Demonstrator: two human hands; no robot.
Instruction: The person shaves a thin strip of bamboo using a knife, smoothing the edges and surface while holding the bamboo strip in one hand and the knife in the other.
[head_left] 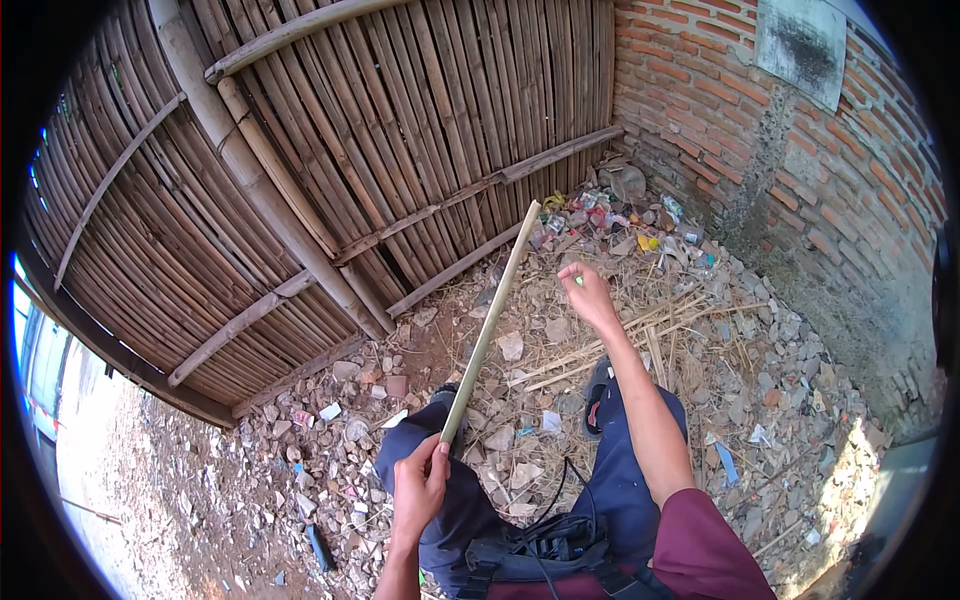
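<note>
My left hand [420, 486] is closed round the lower end of a long, pale green bamboo strip [491, 322]. The strip slants up and away over the ground, its far tip free. To the right of that tip, apart from the strip, my right hand [590, 296] is raised with its fingers curled together. A speck of bright green shows at its fingertips, too small to name. Under my right forearm, thin dry bamboo strips [640, 340] lie loosely crossed on the ground.
A bamboo-slat wall [420, 110] rises ahead and to the left, braced by a thick bamboo pole [250, 170]. On the right stands a brick wall [690, 110]. Coloured litter [610, 215] gathers in their corner. Stones and rubble [510, 345] cover the ground around my feet.
</note>
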